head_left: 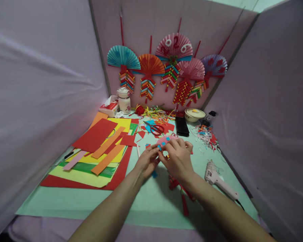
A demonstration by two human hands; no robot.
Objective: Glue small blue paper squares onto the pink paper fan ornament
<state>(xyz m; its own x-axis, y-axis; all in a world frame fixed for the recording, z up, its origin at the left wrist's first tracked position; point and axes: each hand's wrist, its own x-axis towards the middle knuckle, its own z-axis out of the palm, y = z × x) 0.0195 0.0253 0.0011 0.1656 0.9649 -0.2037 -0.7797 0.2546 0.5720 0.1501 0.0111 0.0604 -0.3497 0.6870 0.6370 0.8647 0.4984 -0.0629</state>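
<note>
Near the middle of the table, both hands meet at a pink folded paper fan (164, 140) with small blue paper pieces on it. My left hand (147, 162) has its fingers closed on the fan's lower left edge. Over the fan's right part is my right hand (178, 156), its thumb and fingers pinched together; whatever lies between them is hidden. Below the right hand and forearm, red paper firecracker pieces (173, 182) and a red tassel (184, 204) rest on the table, partly covered.
Coloured paper sheets (97, 134) are stacked at the left. Behind the hands lie red-handled scissors (156, 129) and a black phone (182, 126). A glue gun (218, 179) is at the right, near paper scraps (207, 137). Decorated fans (175, 47) hang at the back.
</note>
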